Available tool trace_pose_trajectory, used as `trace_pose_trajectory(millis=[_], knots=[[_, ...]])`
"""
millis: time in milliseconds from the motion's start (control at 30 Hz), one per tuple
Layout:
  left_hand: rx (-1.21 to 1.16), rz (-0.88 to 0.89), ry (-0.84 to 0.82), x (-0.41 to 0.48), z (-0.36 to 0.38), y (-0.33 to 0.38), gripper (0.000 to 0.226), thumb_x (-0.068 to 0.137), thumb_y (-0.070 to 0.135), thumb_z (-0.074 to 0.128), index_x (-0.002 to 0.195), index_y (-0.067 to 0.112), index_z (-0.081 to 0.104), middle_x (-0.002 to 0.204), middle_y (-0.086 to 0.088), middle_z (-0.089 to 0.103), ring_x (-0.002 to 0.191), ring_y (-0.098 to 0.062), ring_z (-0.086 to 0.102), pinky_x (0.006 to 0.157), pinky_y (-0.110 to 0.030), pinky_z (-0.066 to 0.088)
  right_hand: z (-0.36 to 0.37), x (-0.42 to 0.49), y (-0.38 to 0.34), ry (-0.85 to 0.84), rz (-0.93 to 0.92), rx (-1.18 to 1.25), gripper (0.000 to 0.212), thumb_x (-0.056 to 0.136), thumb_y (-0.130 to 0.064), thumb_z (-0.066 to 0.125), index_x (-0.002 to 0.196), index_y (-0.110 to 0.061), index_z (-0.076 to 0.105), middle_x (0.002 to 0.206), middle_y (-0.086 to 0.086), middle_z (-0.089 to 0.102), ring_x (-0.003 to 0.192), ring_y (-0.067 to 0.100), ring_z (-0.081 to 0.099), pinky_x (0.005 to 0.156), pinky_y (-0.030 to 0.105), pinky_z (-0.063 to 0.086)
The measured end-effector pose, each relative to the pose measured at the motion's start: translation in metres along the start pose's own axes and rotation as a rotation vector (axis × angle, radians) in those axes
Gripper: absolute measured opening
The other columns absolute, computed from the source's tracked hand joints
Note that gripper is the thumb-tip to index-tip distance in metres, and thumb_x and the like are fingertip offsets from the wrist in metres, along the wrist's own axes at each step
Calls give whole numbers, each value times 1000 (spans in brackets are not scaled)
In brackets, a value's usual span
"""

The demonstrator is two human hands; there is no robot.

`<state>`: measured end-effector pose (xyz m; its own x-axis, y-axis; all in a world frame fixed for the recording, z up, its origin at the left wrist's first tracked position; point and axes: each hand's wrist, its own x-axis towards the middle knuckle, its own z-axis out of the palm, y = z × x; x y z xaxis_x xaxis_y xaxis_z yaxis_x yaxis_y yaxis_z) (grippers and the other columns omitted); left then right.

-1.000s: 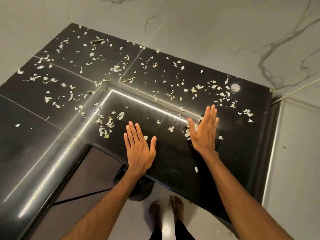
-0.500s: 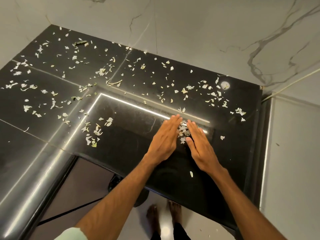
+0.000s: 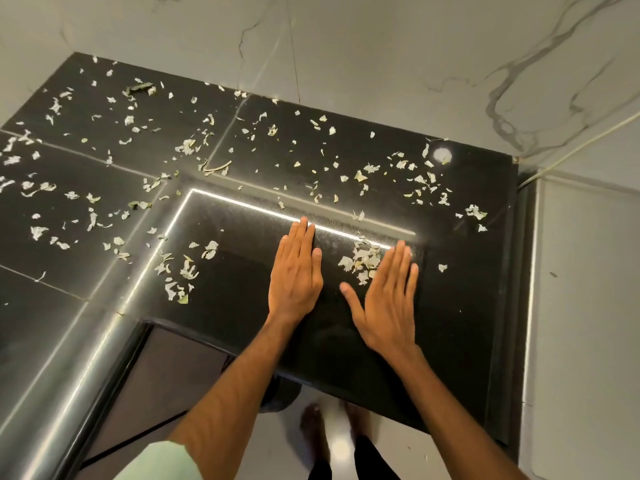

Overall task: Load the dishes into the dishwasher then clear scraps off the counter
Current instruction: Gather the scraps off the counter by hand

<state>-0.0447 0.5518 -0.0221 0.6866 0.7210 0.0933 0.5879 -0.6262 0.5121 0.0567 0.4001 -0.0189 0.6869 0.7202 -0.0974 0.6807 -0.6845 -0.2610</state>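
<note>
A glossy black L-shaped counter [image 3: 460,306] is strewn with pale vegetable scraps. A small gathered pile of scraps [image 3: 362,259] lies between my hands, close to the right one. My left hand [image 3: 296,271] rests flat on the counter, fingers together, a little left of the pile. My right hand [image 3: 389,299] lies flat with its fingers against the pile's right edge and the thumb spread out. Neither hand holds anything. More loose scraps [image 3: 180,271] lie to the left and across the back [image 3: 415,174].
A white marble wall [image 3: 381,57] rises behind the counter. A white panel [image 3: 581,306] borders the counter's right end. The counter's front edge [image 3: 346,386] runs just below my wrists, with floor and my bare feet [image 3: 315,431] beneath. A dark cabinet front [image 3: 166,382] sits at lower left.
Half a second ago my hands were pressed together around the scraps; now they have drawn apart, leaving a small pile beside the right hand. The view shifted slightly.
</note>
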Motion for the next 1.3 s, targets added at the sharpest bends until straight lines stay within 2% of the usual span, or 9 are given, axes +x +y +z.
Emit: trace_pose_trajectory(millis=[233,400,533,700,867,967,1033,1167,1300], knots=[[-26,-5,12,1,0,-1,51,109,25,38,157,14,31,167,2,22,155,-8,10,127,-38,15,-8,80,-15,148,-56,265,90,104,-60,36,160,-1,-2,169,14,-11,156,24,-13,127,50,4],[-59,-11,28,1,0,0,51,108,23,41,157,15,31,166,3,23,155,-7,12,127,-40,17,-40,92,79,391,85,249,77,104,-51,44,160,-6,17,170,12,8,158,24,0,127,52,2],[-33,-5,28,0,2,0,52,107,23,43,157,14,31,166,2,24,155,-8,12,126,-40,18,-45,102,134,204,297,110,94,98,-73,20,160,-3,11,169,18,-1,157,29,-6,125,56,3],[-24,-7,26,1,2,-1,52,107,23,42,157,14,31,166,1,24,155,-8,12,126,-41,19,-30,110,73,65,152,47,93,98,-72,4,159,-2,-6,167,18,-14,155,29,-14,127,48,-1],[-29,-16,16,1,1,-2,51,107,24,40,157,15,31,166,2,25,154,-7,12,126,-41,18,-20,85,36,-2,-88,294,79,104,-64,15,161,-12,-1,169,4,-11,155,13,-14,128,42,-2],[-37,-21,19,1,0,-1,51,107,23,41,157,15,32,166,2,25,154,-6,12,126,-39,17,-33,71,55,90,-100,486,73,106,-58,27,163,-19,3,170,-5,-5,156,7,-8,127,39,0],[-39,-23,26,1,0,0,51,107,22,42,157,15,33,166,2,26,154,-7,13,126,-38,17,-37,61,75,146,-22,405,80,104,-60,30,162,-14,1,170,0,-8,156,11,-11,128,44,-1],[-32,-20,34,2,0,2,51,107,22,42,156,14,33,165,1,27,154,-8,13,126,-39,17,-20,36,67,6,51,70,104,96,-78,22,158,-1,-11,166,16,-21,154,25,-20,127,52,-1],[-10,-21,28,1,-1,2,52,107,23,42,157,14,32,166,1,25,155,-8,12,126,-38,17,-3,46,26,10,58,-44,102,97,-77,9,157,5,-8,165,26,-15,154,36,-16,125,58,5]])
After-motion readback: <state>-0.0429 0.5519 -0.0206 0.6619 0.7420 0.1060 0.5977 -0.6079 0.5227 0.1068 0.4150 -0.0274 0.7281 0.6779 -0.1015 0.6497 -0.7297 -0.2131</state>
